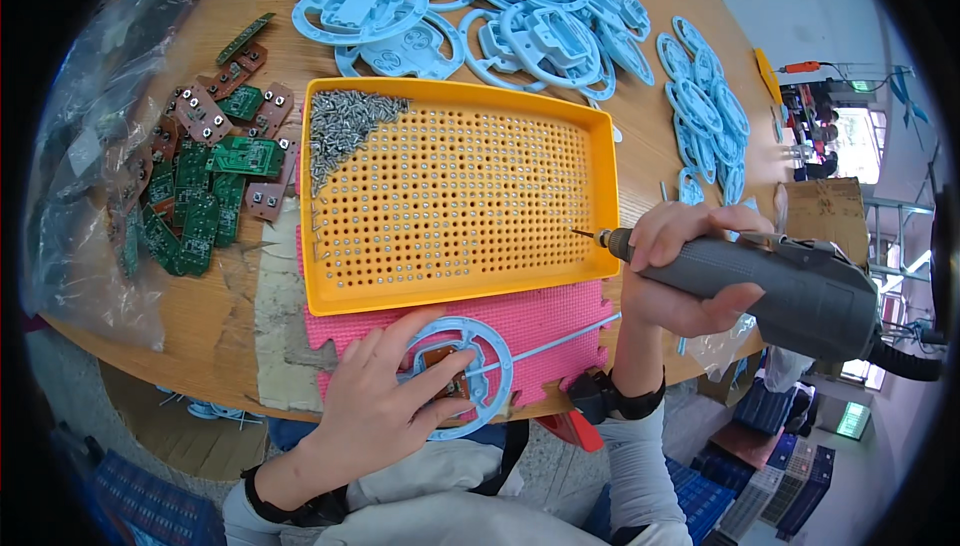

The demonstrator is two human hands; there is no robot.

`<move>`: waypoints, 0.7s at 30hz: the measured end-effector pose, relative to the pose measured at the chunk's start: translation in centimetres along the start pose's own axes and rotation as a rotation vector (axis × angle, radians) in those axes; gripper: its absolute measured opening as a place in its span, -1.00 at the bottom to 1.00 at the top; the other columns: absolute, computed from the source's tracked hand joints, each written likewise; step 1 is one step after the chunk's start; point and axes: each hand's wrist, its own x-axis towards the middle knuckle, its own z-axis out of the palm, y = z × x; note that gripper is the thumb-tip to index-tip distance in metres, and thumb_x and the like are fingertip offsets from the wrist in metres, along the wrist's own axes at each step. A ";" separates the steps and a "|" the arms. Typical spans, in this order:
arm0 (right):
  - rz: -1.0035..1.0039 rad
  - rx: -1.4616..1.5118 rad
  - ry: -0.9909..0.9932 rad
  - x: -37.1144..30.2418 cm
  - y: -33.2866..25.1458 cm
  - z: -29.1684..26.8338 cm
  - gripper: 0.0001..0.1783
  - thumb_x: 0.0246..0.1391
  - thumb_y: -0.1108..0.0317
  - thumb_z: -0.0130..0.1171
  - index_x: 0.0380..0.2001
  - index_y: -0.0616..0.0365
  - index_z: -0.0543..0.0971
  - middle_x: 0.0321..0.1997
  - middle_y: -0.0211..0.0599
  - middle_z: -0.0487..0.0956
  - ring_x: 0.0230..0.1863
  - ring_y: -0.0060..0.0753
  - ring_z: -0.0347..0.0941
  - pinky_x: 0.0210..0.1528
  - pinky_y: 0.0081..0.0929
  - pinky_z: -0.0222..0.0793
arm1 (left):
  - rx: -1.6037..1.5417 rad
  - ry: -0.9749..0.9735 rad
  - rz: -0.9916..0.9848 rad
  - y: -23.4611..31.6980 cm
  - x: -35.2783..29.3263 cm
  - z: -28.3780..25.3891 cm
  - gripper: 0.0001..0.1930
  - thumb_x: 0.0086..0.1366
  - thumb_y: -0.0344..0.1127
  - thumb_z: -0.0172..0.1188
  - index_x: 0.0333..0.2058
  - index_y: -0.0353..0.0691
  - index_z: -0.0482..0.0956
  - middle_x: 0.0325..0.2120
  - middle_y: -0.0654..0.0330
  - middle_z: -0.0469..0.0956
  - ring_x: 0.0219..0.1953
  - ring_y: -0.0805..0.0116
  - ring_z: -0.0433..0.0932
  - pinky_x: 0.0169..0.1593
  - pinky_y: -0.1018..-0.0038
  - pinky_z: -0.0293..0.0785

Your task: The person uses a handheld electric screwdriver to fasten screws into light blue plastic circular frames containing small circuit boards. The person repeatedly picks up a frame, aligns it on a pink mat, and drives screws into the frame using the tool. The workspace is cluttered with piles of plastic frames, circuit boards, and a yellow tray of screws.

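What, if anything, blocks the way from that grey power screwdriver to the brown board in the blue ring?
The yellow tray's near wall lies between the tip of the screwdriver and the board; whether the tip clears it, I can't tell. The left hand also covers part of the board inside the blue ring.

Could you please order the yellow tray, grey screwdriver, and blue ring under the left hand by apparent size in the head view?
1. Yellow tray
2. Grey screwdriver, perhaps enlarged by nearness to the camera
3. Blue ring

Grey screwdriver (775, 286), tip leftward; round blue frame (505, 366)
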 end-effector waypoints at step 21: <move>0.005 0.266 -0.188 -1.0 -7.3 2.6 -0.52 0.19 0.02 0.10 -0.15 0.25 0.31 -0.68 -0.19 0.44 -0.75 -0.28 0.38 -0.70 -0.43 0.36 | -0.034 0.015 -0.067 -0.1 -0.5 0.1 -0.58 -0.01 -0.21 0.40 -0.10 -0.02 0.61 0.07 -0.01 0.38 -0.10 0.08 0.44 -0.11 0.30 0.33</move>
